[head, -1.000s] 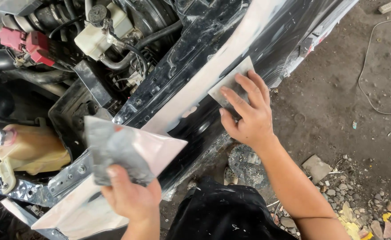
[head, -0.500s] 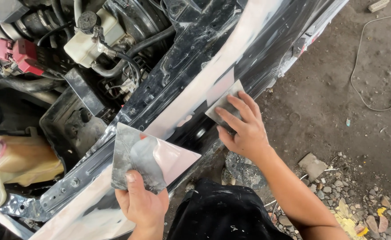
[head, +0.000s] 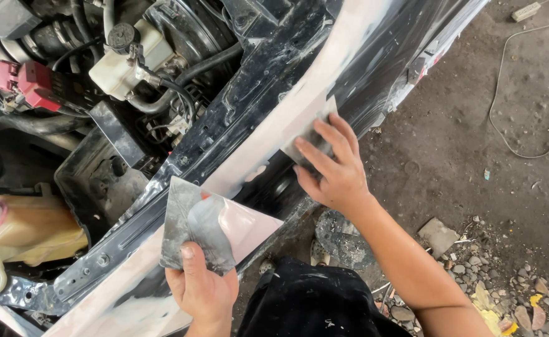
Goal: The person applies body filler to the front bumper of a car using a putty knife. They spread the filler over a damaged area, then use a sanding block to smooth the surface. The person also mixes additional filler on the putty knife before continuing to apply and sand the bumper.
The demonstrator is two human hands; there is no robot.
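A small grey spreader (head: 308,134) lies flat against the pale filler strip (head: 274,156) running along the black car body panel (head: 361,68), pressed there by the right hand (head: 333,168) with fingers spread over it. Its upper edge meets the panel's dark glossy part. The left hand (head: 202,284) pinches a square mixing board (head: 215,224), thumb on top, near the strip's lower stretch. Engine bay parts crowd the left; open dirt floor (head: 474,156) lies to the right.
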